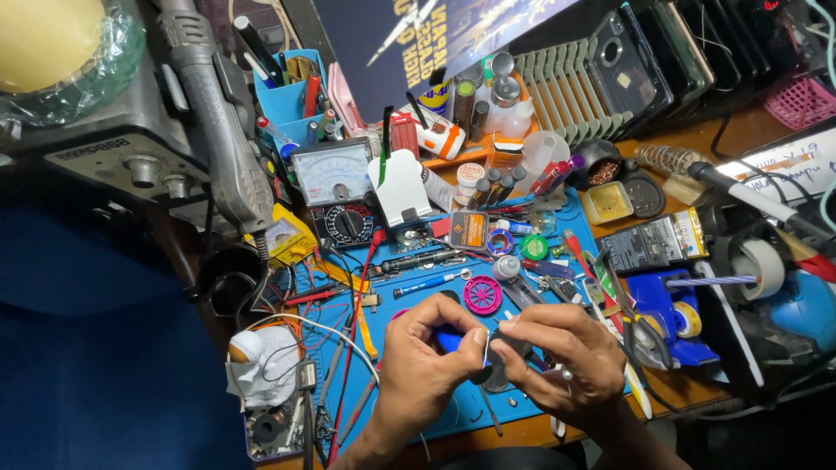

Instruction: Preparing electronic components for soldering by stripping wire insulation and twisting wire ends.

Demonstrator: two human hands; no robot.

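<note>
matt blue rubber mat (557, 231), glossy pink plastic wheel (482, 295)

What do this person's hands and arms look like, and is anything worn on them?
Both hands are bare, with no gloves. The left hand and right hand show no watch or bracelet. A small pale band, perhaps a ring, shows on a finger of the right hand. The forearms are uncovered, with no sleeves in view.
</note>
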